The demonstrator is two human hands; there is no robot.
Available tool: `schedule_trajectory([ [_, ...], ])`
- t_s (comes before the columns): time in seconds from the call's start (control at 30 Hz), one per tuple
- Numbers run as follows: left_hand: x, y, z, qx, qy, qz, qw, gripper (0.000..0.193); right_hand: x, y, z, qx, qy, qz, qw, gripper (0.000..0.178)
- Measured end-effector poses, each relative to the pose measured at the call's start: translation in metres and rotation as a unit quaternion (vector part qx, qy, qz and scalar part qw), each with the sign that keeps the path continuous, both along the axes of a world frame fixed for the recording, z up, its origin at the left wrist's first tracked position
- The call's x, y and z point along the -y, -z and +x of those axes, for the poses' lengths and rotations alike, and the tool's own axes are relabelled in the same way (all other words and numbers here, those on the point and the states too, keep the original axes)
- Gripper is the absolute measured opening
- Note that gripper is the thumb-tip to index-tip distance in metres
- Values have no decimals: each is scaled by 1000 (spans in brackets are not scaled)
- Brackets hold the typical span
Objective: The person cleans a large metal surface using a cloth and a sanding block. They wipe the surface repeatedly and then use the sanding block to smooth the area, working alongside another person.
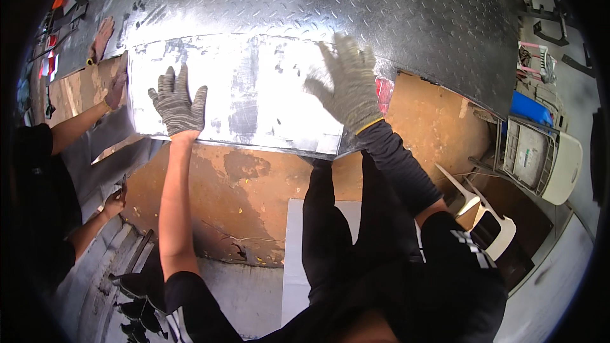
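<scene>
In front of me lies a bright silver metal sheet with dark smudges. My left hand, in a grey striped knit glove, rests flat on its left part with fingers spread. Over the sheet's right end is my right hand, also gloved and slightly blurred by motion, its fingers spread and holding nothing. Whether the right palm touches the sheet, I cannot tell. A large dark diamond-patterned metal plate extends beyond the sheet. Another person's hand is at the sheet's left edge.
Another bare hand lies farther left, and a lower hand holds something small and dark. Brown worn surface spreads below the sheet. White plastic chairs and a blue object stand right. A red piece shows beside my right hand.
</scene>
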State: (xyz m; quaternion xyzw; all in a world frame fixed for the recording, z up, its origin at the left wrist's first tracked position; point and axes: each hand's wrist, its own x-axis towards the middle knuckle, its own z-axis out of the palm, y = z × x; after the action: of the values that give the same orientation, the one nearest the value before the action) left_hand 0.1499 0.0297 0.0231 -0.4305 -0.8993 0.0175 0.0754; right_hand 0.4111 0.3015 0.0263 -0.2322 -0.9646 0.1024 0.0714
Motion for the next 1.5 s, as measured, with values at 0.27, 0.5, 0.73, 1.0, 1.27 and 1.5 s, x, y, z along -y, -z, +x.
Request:
schedule_trajectory([
  [0.27, 10, 13, -7, 44, 9, 16, 999, 73, 102, -15, -31, 60, -49, -113, 991, 79],
  [0.5, 1, 4, -6, 53, 23, 41, 997, 72, 25, -10, -49, 16, 210, 24, 977, 78],
  [0.73, 2, -7, -10, 53, 9, -6, 999, 73, 73, -12, -6, -14, 216, -34, 976, 71],
  [1.0, 1, -10, -11, 57, 9, -32, 998, 75, 102, 4, -4, 9, 380, -5, 925, 71],
  [1.27, 3, -12, -5, 71, 10, -39, 997, 77, 49, 0, -37, -31, 375, 36, 926, 51],
  [1.5, 0, -11, -6, 69, 7, -38, 997, 76, 60, -4, -39, -24, 420, 37, 907, 48],
])
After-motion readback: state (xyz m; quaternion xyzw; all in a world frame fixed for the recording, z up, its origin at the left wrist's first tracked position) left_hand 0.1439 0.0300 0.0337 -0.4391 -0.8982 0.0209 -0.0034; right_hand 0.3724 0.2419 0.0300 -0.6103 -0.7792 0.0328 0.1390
